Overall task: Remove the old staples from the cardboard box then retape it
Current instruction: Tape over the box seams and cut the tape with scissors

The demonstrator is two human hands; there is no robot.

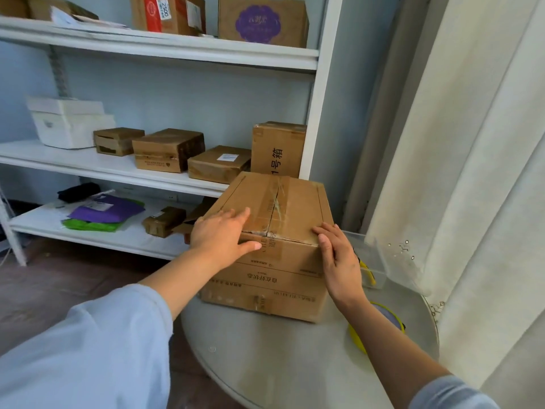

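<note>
Surface: round white surface (295, 358) beside white metal shelves (165, 51).
Box: one brown taped cardboard box (283, 261) on it.
Hands: two; left hand (219, 234) and right hand (339, 258) lie flat, fingers straight, on its near top corners.
Shelf boxes: four small cardboard boxes (168, 150) on the middle shelf.

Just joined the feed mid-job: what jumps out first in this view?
The cardboard box on the round white table dominates, its top seam covered in old, wrinkled tape. The left hand lies flat on the near left corner of its top and the right hand rests against its near right edge. Behind stands a white shelf unit holding smaller boxes.
</note>
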